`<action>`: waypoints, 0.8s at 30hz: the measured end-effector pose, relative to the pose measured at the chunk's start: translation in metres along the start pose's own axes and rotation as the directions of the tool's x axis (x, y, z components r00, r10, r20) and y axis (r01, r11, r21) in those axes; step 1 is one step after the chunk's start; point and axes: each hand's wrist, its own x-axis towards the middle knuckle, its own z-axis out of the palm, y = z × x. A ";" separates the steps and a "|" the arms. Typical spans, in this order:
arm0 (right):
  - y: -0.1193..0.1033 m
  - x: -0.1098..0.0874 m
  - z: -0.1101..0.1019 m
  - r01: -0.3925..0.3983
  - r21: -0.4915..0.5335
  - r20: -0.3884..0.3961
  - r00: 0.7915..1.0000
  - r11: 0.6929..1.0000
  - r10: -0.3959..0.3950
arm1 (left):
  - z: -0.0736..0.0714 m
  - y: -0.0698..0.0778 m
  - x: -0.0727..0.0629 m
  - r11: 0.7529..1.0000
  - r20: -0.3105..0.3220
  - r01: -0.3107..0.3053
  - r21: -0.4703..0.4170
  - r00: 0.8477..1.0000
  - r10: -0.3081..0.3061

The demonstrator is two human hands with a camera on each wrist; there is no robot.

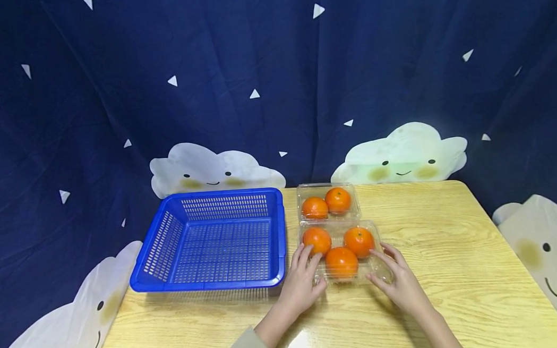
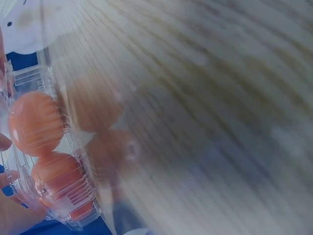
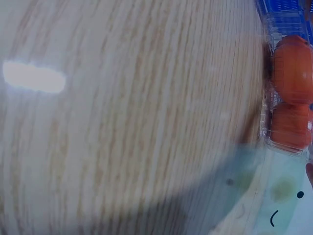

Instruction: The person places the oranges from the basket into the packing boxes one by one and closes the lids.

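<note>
In the head view, a clear plastic box (image 1: 373, 230) holds three oranges, a left orange (image 1: 316, 240), a right orange (image 1: 359, 242) and a front orange (image 1: 342, 263). My left hand (image 1: 298, 286) grips its front left corner, fingers over the side rim and thumb at the front. At the opposite front corner, my right hand (image 1: 400, 282) holds the rim between thumb and fingers. Directly behind stands a second clear plastic section (image 1: 348, 189) with two oranges; whether it joins the front box, I cannot tell. Both wrist views show the box (image 2: 32, 73) (image 3: 286, 22) side-on.
A blue plastic basket (image 1: 208, 285) with slotted walls stands to the left of the box, nothing in it. Everything rests on a light wooden table (image 1: 444, 227). A dark blue curtain (image 1: 271, 46) with cloud prints hangs behind the table and along its sides.
</note>
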 end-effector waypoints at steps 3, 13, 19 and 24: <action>0.000 0.001 0.000 0.001 -0.002 -0.003 1.000 1.000 -0.001 | 0.000 0.000 0.001 1.000 0.009 0.007 -0.005 1.000 -0.007; -0.001 0.003 0.001 -0.007 0.003 -0.007 1.000 1.000 0.007 | 0.002 -0.003 0.003 1.000 0.024 0.021 -0.012 0.999 -0.021; 0.000 0.004 0.002 -0.006 0.000 -0.007 1.000 1.000 0.006 | 0.001 -0.003 0.003 1.000 0.032 0.028 -0.005 0.999 -0.028; -0.001 0.005 0.001 -0.020 0.001 0.007 1.000 1.000 0.020 | -0.001 -0.002 0.004 0.999 0.044 0.027 0.024 0.999 -0.028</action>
